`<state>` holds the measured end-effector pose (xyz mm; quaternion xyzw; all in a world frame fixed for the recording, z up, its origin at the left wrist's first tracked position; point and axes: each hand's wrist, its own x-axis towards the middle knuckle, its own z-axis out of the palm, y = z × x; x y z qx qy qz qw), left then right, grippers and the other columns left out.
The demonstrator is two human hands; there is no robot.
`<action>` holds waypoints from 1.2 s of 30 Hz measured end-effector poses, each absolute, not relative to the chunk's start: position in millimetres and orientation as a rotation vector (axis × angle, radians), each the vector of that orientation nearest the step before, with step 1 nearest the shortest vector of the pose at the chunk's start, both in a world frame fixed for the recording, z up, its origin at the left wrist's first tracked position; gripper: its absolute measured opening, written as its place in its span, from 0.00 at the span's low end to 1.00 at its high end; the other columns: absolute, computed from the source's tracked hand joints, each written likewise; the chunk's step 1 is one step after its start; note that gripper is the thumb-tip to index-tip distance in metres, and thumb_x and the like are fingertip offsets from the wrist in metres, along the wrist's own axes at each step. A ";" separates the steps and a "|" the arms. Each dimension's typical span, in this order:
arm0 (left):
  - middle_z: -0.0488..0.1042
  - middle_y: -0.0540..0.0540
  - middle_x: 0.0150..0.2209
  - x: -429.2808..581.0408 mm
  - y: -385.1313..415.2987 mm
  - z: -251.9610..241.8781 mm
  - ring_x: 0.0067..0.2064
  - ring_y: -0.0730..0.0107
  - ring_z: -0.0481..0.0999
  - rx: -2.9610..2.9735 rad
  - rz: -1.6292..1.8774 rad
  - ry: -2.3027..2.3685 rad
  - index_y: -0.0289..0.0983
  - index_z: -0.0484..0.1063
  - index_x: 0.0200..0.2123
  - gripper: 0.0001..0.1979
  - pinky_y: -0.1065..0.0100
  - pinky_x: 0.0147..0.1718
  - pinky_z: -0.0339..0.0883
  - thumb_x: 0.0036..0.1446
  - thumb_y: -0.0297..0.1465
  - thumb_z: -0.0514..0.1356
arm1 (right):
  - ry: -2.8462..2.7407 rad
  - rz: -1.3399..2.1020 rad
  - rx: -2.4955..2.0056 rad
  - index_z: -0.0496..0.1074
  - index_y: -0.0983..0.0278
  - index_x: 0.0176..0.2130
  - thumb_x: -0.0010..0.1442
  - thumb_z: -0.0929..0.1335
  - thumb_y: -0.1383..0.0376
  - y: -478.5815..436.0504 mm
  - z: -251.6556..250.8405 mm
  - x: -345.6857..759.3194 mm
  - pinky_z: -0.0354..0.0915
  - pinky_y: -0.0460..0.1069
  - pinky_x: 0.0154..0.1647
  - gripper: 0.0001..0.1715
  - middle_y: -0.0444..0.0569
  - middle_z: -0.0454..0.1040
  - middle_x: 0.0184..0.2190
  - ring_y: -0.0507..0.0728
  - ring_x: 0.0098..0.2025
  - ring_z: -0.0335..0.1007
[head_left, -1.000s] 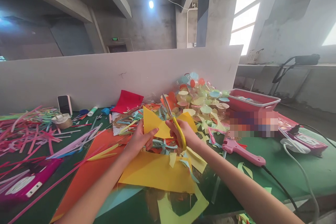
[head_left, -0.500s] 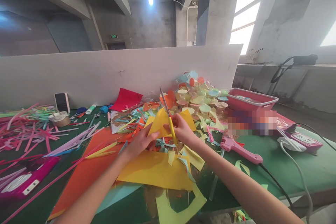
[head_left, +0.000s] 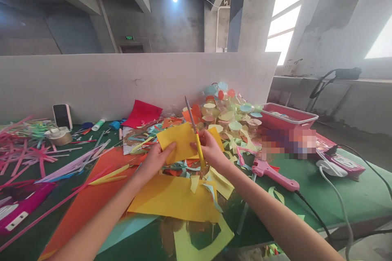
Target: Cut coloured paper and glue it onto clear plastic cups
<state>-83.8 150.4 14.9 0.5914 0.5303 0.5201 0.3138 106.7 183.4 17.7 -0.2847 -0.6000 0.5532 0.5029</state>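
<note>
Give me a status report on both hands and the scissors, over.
Left hand: pinching small yellow paper piece. Right hand: gripping yellow-handled metal scissors, blades pointing away. Multicoloured paper scraps cluttering green tabletop below.

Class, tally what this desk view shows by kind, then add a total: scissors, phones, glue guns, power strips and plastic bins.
Scissors, in the right hand: 1
Phone: 1
Glue gun: 1
Power strips: 2
Plastic bin: 1
Total: 6
</note>
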 end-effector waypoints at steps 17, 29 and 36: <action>0.82 0.46 0.33 -22.5 207.4 24.2 0.37 0.56 0.81 1.482 0.999 1.362 0.37 0.80 0.34 0.13 0.62 0.35 0.74 0.41 0.34 0.68 | -0.997 0.982 -0.683 0.55 0.58 0.33 0.56 0.68 0.49 202.7 43.5 146.1 0.59 0.47 0.20 0.21 0.39 0.67 0.23 0.51 0.21 0.64; 0.78 0.41 0.39 -7.4 231.5 -4.8 0.38 0.56 0.79 1.446 0.983 1.483 0.36 0.64 0.48 0.27 0.64 0.33 0.70 0.44 0.29 0.67 | -0.866 1.037 -0.640 0.57 0.58 0.30 0.53 0.71 0.53 205.9 39.1 145.2 0.60 0.46 0.18 0.19 0.36 0.65 0.21 0.49 0.18 0.61; 0.76 0.43 0.38 -1.4 234.2 -16.0 0.39 0.54 0.78 1.436 1.053 1.479 0.38 0.62 0.51 0.34 0.64 0.34 0.68 0.37 0.28 0.68 | -0.860 1.088 -0.706 0.56 0.58 0.31 0.54 0.70 0.52 203.6 37.6 142.7 0.60 0.46 0.18 0.20 0.36 0.63 0.20 0.50 0.18 0.63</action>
